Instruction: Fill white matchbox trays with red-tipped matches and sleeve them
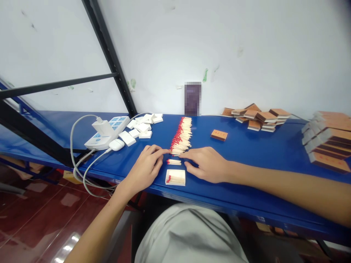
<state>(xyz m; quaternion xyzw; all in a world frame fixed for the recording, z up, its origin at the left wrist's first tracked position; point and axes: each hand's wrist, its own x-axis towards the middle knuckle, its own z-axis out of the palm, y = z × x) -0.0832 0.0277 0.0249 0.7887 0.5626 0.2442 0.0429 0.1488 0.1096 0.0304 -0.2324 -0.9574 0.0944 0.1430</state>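
Observation:
A long row of red-headed matches (181, 136) lies on the blue table, heads to the left. My left hand (147, 163) rests on the table with its index finger stretched to the heads at the row's near end. From the other side, my right hand (207, 163) reaches its index finger to the bare ends there, thumb apart below. Neither hand grips anything that I can see. A small separate group of matches (174, 162) lies between the hands. Closer to me is a white matchbox tray (176, 183) with some matches in it.
White matchbox trays (142, 127) lie loosely at the left beside a power strip (120, 122) with cables. One orange matchbox (219, 135) lies right of the row. Matchbox sleeves (256, 115) are heaped behind, with stacked matchboxes (329, 140) far right. A black frame post (109, 54) stands left.

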